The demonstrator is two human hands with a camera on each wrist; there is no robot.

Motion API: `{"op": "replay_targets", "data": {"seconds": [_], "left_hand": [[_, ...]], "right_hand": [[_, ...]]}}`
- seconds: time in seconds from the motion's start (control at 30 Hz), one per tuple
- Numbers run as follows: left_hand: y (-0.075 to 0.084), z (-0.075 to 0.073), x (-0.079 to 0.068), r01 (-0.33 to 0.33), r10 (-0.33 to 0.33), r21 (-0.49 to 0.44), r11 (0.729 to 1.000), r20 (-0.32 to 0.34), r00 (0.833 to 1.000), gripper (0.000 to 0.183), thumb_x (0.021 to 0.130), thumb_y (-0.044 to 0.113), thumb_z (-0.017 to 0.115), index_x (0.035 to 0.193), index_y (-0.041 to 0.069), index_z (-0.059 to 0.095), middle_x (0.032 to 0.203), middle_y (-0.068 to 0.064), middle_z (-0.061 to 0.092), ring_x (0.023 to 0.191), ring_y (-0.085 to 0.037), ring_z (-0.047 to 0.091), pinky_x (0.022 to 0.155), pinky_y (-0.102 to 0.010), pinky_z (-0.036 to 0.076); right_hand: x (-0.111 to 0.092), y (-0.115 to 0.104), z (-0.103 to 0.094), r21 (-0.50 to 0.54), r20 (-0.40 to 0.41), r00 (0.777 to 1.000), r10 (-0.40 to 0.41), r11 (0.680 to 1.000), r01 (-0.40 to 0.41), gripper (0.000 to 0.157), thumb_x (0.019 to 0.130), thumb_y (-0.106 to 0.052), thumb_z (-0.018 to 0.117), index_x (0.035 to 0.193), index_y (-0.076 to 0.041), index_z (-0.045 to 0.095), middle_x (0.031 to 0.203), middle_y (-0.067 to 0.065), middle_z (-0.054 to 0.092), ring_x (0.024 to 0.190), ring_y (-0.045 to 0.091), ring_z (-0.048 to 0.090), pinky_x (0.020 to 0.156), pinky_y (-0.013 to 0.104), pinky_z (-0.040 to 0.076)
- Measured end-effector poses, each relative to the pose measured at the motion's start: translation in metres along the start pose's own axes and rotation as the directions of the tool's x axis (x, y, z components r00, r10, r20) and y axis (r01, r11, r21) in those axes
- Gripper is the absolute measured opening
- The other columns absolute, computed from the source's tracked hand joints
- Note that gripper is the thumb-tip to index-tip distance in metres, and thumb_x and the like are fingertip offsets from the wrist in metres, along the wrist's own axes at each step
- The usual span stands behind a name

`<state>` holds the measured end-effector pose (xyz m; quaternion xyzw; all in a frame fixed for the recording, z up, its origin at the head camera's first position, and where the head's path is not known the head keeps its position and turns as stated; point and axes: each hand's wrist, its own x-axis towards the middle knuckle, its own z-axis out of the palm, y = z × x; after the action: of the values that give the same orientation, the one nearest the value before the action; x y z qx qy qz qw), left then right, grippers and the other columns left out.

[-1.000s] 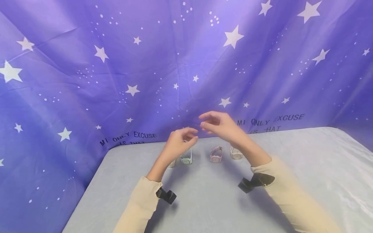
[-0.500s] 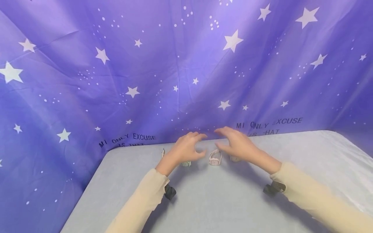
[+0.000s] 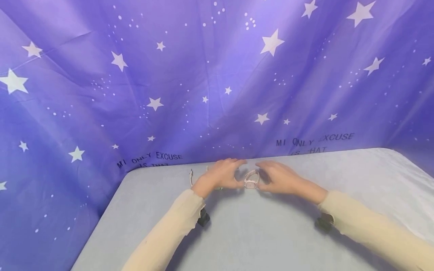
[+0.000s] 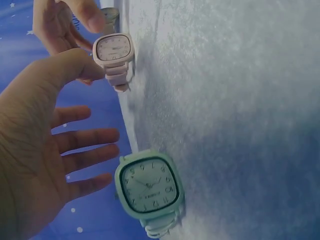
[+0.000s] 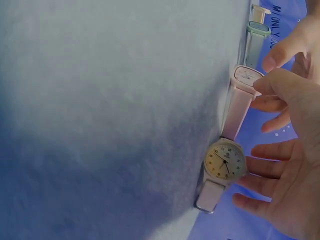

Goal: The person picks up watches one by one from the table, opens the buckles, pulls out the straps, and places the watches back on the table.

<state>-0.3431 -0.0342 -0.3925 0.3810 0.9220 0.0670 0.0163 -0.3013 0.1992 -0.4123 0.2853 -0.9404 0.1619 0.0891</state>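
A pink wristwatch [image 3: 250,184] with a rounded-square dial stands on the table between my two hands. My left hand [image 3: 225,174] is at its left side, fingers spread; in the left wrist view the thumb tip is at the watch's case. From the right comes my right hand [image 3: 281,177], its thumb tip by the edge of the dial and its other fingers extended. Whether either thumb touches the watch I cannot tell. A mint-green watch [image 4: 150,185] sits below my left fingers. Beside my right fingers stands a round-dial watch [image 5: 225,161] with a pale strap.
Another pale watch [image 5: 259,12] stands at the far left end of the row; its strap shows left of my left hand in the head view. The table [image 3: 257,233] has a light grey-blue cloth. Behind it hangs a purple star-patterned curtain [image 3: 210,75].
Both hands have come down from above the table to the sides of the pink watch. The left hand moved right, covering most of the green watch. The watches appear to stay in place.
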Motion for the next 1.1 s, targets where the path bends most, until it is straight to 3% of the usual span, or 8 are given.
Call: {"op": "replay_targets", "data": {"seconds": [0.23, 0.47, 0.7, 1.1], "left_hand": [[-0.004, 0.004, 0.004, 0.015, -0.014, -0.04, 0.999, 0.037, 0.999, 0.078, 0.083, 0.039, 0.078, 0.151, 0.014, 0.048, 0.149, -0.004, 0.057, 0.131, -0.025, 0.06, 0.111, -0.041, 0.049], [-0.006, 0.012, 0.004, 0.001, 0.0, -0.047, 0.999, 0.013, 1.0, 0.076, 0.08, 0.036, 0.08, 0.148, 0.014, 0.052, 0.146, -0.004, 0.06, 0.13, -0.025, 0.06, 0.111, -0.041, 0.048], [-0.005, 0.013, 0.006, 0.001, 0.001, -0.053, 0.999, 0.022, 1.0, 0.074, 0.079, 0.036, 0.08, 0.146, 0.017, 0.054, 0.143, -0.001, 0.062, 0.129, -0.023, 0.061, 0.11, -0.04, 0.049], [-0.001, 0.014, 0.007, -0.008, 0.009, -0.058, 0.998, 0.017, 1.0, 0.07, 0.08, 0.038, 0.081, 0.143, 0.019, 0.058, 0.142, -0.002, 0.062, 0.129, -0.023, 0.06, 0.111, -0.042, 0.049]], "right_hand": [[0.008, 0.004, 0.009, 0.012, 0.023, 1.0, -0.001, 1.0, 0.001, 0.07, 0.08, -0.032, 0.077, 0.134, 0.009, 0.057, 0.123, 0.023, 0.069, 0.112, 0.039, 0.067, 0.1, 0.055, 0.054], [0.006, 0.003, 0.013, 0.002, 0.03, 1.0, 0.005, 1.0, -0.005, 0.063, 0.077, -0.031, 0.077, 0.126, 0.006, 0.063, 0.109, 0.016, 0.072, 0.099, 0.032, 0.068, 0.092, 0.053, 0.057], [0.005, 0.003, 0.011, -0.014, 0.04, 0.999, 0.02, 1.0, -0.02, 0.067, 0.078, -0.032, 0.076, 0.13, 0.008, 0.061, 0.122, 0.024, 0.069, 0.114, 0.041, 0.066, 0.102, 0.057, 0.052], [0.002, 0.011, 0.013, 0.105, 0.031, 0.999, 0.011, 0.994, -0.015, 0.059, 0.077, -0.029, 0.079, 0.125, 0.004, 0.065, 0.117, 0.017, 0.071, 0.108, 0.034, 0.067, 0.097, 0.053, 0.055]]}}
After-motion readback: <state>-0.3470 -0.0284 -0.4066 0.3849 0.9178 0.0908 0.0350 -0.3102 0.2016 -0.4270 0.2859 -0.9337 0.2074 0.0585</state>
